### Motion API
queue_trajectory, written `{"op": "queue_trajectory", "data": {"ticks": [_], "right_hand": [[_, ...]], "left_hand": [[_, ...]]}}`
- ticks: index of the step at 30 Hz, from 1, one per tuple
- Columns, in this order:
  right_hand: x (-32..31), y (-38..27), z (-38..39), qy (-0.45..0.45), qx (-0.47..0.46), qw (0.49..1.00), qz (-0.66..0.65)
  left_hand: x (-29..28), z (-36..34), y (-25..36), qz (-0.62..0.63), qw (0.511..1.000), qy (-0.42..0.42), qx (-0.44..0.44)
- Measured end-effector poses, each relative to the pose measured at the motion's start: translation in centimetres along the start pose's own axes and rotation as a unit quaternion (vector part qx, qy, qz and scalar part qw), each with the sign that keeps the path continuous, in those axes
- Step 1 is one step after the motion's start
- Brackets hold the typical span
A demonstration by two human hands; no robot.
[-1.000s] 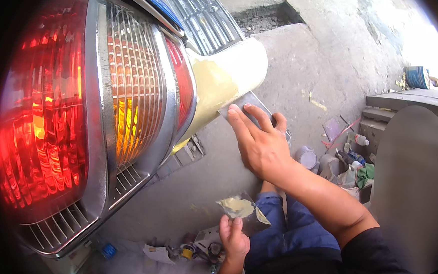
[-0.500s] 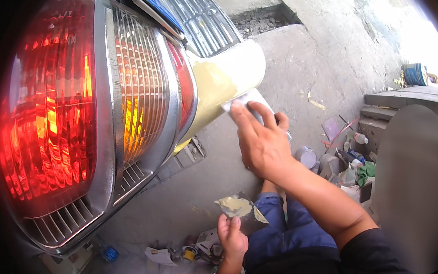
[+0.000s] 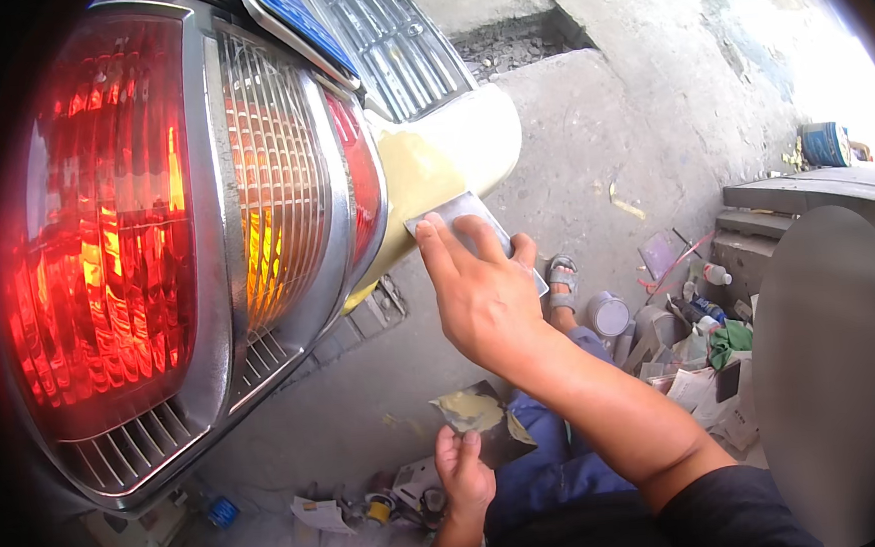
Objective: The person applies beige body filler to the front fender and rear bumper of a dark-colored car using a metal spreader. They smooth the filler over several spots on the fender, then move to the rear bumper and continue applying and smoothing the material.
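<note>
In my right hand (image 3: 494, 295) is a flat grey metal putty spreader (image 3: 486, 220), fingers spread over its top. Its far left edge lies against the bumper corner (image 3: 436, 163), which is white with a smooth yellowish filler coat. Lower down, my left hand (image 3: 467, 474) pinches a dark square mixing board (image 3: 507, 435) between thumb and fingers. A smear of beige putty (image 3: 471, 409) covers part of the board. To the left of the spreader stands the vehicle's lamp cluster, with a large red tail light (image 3: 104, 224) and an amber lens (image 3: 277, 193).
A ribbed metal step plate (image 3: 394, 51) tops the bumper. On the right, a lidded tin (image 3: 608, 314) stands beside scattered bottles, papers and a green cloth (image 3: 730, 344). Grey steps (image 3: 813, 195) rise behind them. More clutter, including a tape roll (image 3: 379, 509), lies at lower left.
My right hand and the spreader have swept left and slightly toward me along the bumper corner. A sandalled foot now shows beside the tin. My left hand stays put with the board.
</note>
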State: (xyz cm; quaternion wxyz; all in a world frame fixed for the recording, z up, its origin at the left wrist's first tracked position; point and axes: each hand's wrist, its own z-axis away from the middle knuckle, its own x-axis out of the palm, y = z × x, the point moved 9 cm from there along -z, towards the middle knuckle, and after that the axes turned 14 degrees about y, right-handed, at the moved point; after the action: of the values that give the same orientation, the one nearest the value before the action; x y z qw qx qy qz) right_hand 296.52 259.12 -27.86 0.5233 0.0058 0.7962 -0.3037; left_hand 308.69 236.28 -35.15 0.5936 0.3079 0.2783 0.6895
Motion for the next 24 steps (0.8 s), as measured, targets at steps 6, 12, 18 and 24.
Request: {"op": "queue_trajectory", "data": {"ticks": [6, 12, 18, 24], "right_hand": [[-2.9, 3.8, -1.8, 0.061, 0.036, 0.997, -0.023], [-0.4, 2.0, 0.3, 0.023, 0.0, 0.999, 0.032], [-1.5, 1.8, 2.0, -0.016, 0.008, 0.994, -0.105], [-5.1, 2.6, 5.9, -0.165, 0.086, 0.847, -0.497]], "left_hand": [[0.1, -0.3, 0.2, -0.004, 1.0, 0.001, -0.012], [-0.3, -0.9, -0.2, -0.007, 1.0, 0.001, -0.002], [2.5, -1.8, 2.8, 0.022, 1.0, -0.003, 0.019], [7.7, -3.4, 5.9, 0.098, 0.994, -0.042, -0.037]]}}
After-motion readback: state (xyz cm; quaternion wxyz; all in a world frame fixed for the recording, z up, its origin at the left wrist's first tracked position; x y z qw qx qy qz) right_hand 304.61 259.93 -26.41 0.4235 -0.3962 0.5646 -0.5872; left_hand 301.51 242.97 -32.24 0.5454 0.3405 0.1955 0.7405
